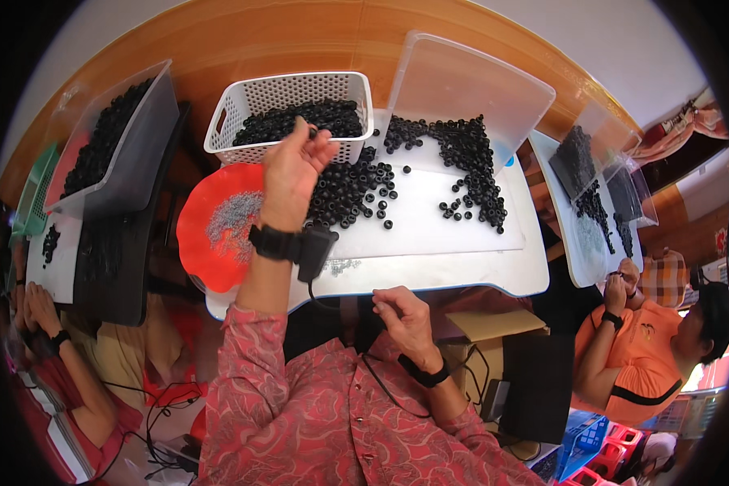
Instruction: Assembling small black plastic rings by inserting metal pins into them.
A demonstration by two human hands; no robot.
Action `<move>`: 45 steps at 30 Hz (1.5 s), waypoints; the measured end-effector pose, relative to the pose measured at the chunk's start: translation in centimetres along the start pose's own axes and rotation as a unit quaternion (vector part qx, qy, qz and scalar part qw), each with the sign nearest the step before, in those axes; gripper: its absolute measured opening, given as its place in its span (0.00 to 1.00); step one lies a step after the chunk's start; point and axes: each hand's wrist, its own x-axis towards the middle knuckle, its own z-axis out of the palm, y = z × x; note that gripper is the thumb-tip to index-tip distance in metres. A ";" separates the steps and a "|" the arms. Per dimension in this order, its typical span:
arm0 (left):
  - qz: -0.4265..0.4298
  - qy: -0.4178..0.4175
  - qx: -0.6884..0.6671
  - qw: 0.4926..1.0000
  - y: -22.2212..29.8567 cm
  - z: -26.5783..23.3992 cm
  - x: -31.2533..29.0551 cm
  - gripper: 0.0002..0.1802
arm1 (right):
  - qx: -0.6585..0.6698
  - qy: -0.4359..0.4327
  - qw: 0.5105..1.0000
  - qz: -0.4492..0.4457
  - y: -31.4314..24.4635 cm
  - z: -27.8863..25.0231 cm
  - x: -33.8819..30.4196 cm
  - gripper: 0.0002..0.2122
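Note:
My left hand (296, 174) is raised over the near rim of a white perforated basket (356, 150) full of small black ring-shaped pieces (263, 125). Its thumb and fingers pinch one black ring-shaped piece (313, 132). Beneath that wrist, more black pieces (344, 194) lie heaped on the white tabletop (429, 271). A red wavy-edged dish (198, 206) of small silvery metal parts (233, 227) stands left of the wrist. My right hand (409, 324) is closed just off the table's near edge, fingertips together; what they hold, if anything, cannot be made out.
A clear plastic bin (470, 77) tips toward the table, with black pieces (470, 158) spilling from it. Small clear bits (344, 266) lie near the front edge. Cables and a cardboard box (494, 324) are by my right arm. People work at neighbouring tables on both sides.

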 end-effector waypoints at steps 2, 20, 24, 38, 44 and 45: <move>0.026 0.023 0.002 0.999 1.0 0.9 1.5 0.16 | 0.000 0.006 1.000 -0.003 0.0 -0.3 0.0 0.08; -0.096 0.005 0.129 0.987 -6.8 -2.0 -13.8 0.15 | -0.073 0.123 0.989 -0.019 1.1 -5.0 4.0 0.07; -0.144 0.019 0.157 0.977 -8.9 -2.8 -16.9 0.15 | -0.208 0.198 0.954 -0.089 2.8 -7.3 7.3 0.05; -0.167 -0.004 0.176 0.970 -10.4 -4.6 -19.1 0.13 | -0.319 0.125 0.930 -0.131 5.4 -9.9 12.0 0.14; -0.172 0.002 0.166 0.971 -10.3 -4.7 -19.1 0.13 | -0.296 0.190 0.933 -0.077 6.1 -10.5 12.2 0.16; -0.173 0.002 0.165 0.971 -10.3 -4.8 -19.0 0.13 | -0.297 0.190 0.933 -0.076 6.3 -10.5 12.1 0.16</move>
